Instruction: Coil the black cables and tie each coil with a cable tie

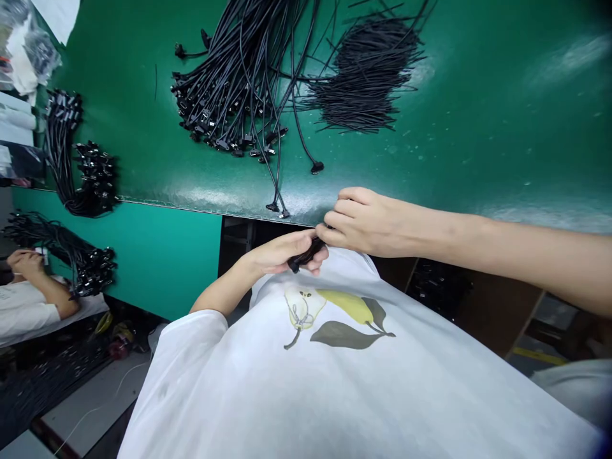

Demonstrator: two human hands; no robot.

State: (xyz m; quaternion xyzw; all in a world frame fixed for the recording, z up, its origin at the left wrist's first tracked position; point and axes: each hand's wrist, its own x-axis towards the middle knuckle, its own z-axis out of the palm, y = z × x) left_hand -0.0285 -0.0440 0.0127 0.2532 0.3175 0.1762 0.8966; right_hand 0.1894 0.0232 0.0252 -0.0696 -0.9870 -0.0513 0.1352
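Observation:
My left hand (287, 250) is closed around a folded black cable (305, 255), just off the table's near edge and in front of my shirt. A dark blunt end of the cable pokes out below the thumb. My right hand (356, 220) meets it from the right, its fingers bent and pinched together at the cable's upper end. Whatever lies between those fingertips is hidden. Beyond my hands, a big heap of black cables (229, 95) with plug ends lies on the green table (478, 127). To its right is a pile of short thin black strips (368, 73), like twist ties.
Two cables reach from the heap to the table's near edge. Bundled cables (71, 159) lie at the left, beside clear plastic bags (38, 51). A co-worker (33, 293) sits at the lower left near another cable bundle (71, 255). Dark shelving (440, 287) is under the table.

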